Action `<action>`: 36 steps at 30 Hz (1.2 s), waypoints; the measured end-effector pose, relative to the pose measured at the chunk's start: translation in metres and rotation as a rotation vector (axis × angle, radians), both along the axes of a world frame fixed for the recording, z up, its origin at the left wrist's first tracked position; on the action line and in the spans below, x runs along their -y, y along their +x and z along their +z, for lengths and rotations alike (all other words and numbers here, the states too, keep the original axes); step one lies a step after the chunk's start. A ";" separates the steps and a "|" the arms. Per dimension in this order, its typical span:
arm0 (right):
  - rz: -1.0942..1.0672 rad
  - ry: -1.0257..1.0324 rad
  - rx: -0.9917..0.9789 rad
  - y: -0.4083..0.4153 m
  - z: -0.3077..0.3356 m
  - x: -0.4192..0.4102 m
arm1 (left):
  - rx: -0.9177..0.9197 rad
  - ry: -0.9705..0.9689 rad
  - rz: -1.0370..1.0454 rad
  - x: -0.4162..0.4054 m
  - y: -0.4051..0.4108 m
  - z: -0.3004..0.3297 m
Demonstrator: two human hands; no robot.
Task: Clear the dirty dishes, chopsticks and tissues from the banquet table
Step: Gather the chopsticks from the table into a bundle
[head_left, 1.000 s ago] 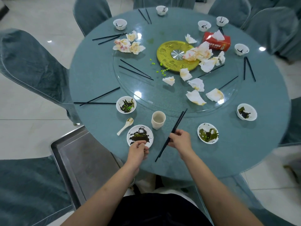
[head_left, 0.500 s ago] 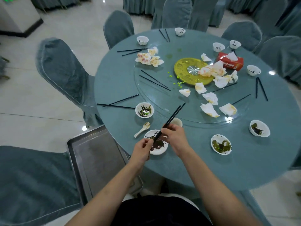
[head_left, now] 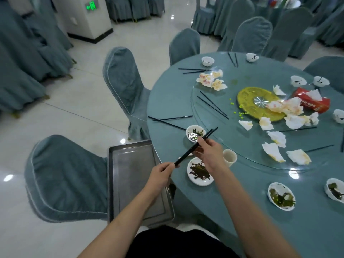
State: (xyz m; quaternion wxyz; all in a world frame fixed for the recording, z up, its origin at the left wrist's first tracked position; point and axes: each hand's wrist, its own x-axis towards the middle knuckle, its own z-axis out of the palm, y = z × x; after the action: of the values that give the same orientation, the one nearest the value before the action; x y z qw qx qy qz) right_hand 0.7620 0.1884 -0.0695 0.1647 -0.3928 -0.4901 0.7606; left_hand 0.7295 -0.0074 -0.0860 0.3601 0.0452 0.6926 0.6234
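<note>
A pair of black chopsticks (head_left: 195, 147) hangs in the air over the near-left rim of the table (head_left: 242, 211), held at two places. The right hand (head_left: 208, 153) pinches them about mid-length, thumb and fingers closed round the sticks, while the left hand (head_left: 161, 174) curls its fingers round their lower end. Their long axis runs on a diagonal: the low end points down and left toward the person, and the tips rise up and right, ending above a small bowl (head_left: 194, 133) with green scraps. The steel tray (head_left: 134, 183) lies on a chair seat just beside the table edge, below and to the left of the sticks, and the left hand sits already over its right-hand part. The low end of the sticks is thus the end nearer the tray, and the left hand is the nearer one to carry them there; the right hand would need only to let go. A drop along the tray's length looks the easier fit, judging by how long the sticks are. A dirty plate (head_left: 200, 173) and a cup (head_left: 229, 157) stand on the table under and beside the right forearm, untouched.
</note>
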 end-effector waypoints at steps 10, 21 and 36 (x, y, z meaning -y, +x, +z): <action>0.292 0.005 0.021 0.000 -0.002 0.050 | -0.032 -0.027 0.191 0.055 0.046 -0.001; 0.506 0.002 0.020 -0.003 0.011 0.154 | 0.079 0.009 0.404 0.149 0.074 -0.004; 0.645 0.028 -0.063 -0.115 0.028 0.417 | 0.058 0.054 0.555 0.402 -0.010 0.031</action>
State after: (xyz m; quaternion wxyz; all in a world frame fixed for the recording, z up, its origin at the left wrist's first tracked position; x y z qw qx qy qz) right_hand 0.6475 -0.2281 -0.0413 -0.0645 -0.1913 -0.5944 0.7784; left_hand 0.7194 -0.4093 -0.0552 0.1941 -0.1544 0.6510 0.7175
